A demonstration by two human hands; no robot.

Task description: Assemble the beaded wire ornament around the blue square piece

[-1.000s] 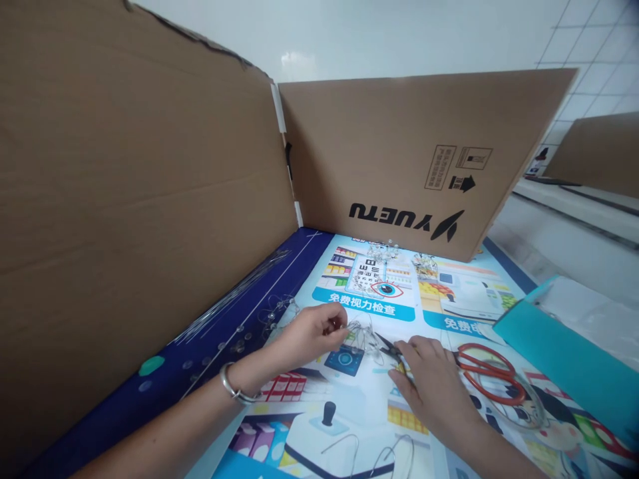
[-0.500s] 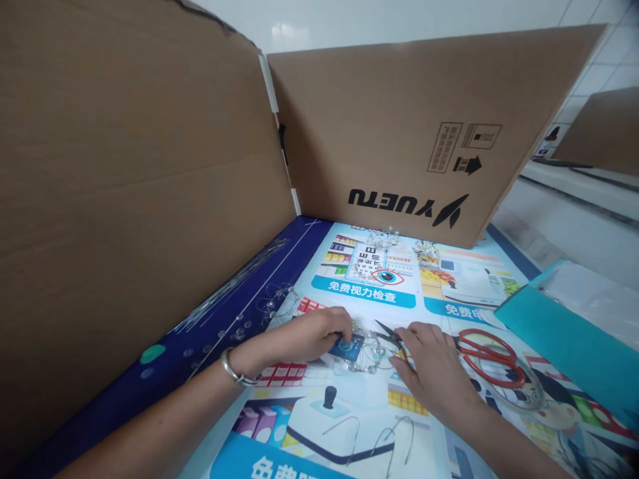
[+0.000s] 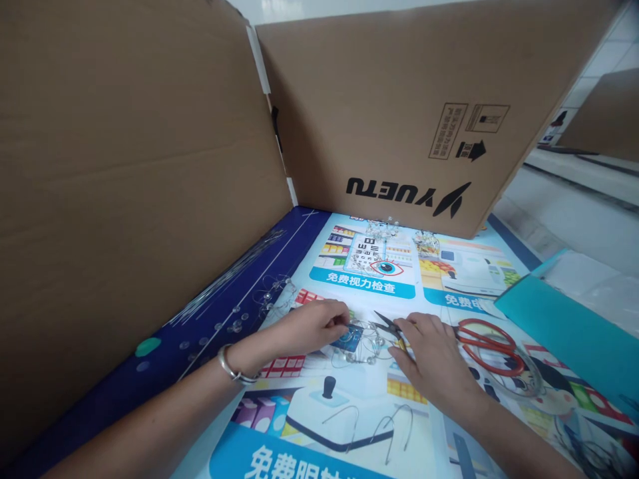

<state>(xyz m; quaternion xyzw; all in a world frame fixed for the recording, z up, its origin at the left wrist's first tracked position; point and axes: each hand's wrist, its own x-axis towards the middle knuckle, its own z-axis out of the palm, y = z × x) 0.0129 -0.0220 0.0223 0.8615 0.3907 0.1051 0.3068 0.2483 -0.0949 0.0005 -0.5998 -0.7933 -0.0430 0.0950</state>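
Wreath (image 3: 372,346) of thin silvery wire, loosely looped, strung with clear round beads: lies just left of the scissors (image 3: 480,341), by their dark blades. Right hand (image 3: 430,346): ours, gripping those scissors. Left hand (image 3: 317,324): ours, fingers curled, at the wreath's side away from the scissors; whether pinching wire, we cannot tell.
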